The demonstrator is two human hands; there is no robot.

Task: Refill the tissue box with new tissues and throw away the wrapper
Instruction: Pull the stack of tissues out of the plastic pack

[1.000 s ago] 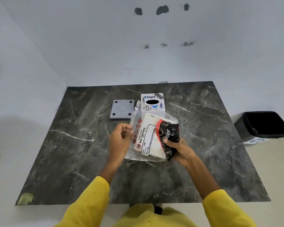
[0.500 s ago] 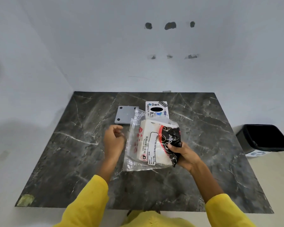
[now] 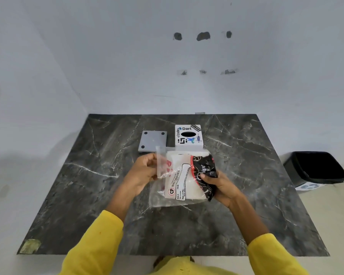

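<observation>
A pack of white tissues in a clear plastic wrapper [image 3: 184,181], printed in red, black and white, is held just above the dark marble table [image 3: 87,195]. My right hand [image 3: 220,187] grips the pack's black-printed right end. My left hand [image 3: 145,173] pinches the loose clear flap at the wrapper's left end. Behind the pack stands the white tissue box [image 3: 189,137] with stickers and an oval slot on top. Its grey square base plate [image 3: 153,141] lies flat beside it on the left.
A black waste bin [image 3: 316,169] stands on the floor off the table's right edge. White walls close in the table at the back and left. A yellowish patch [image 3: 30,246] marks the table's front left corner.
My left hand, off the pack half a second ago, has come back and taken hold of the clear flap. The right hand keeps its grip on the pack's right end.
</observation>
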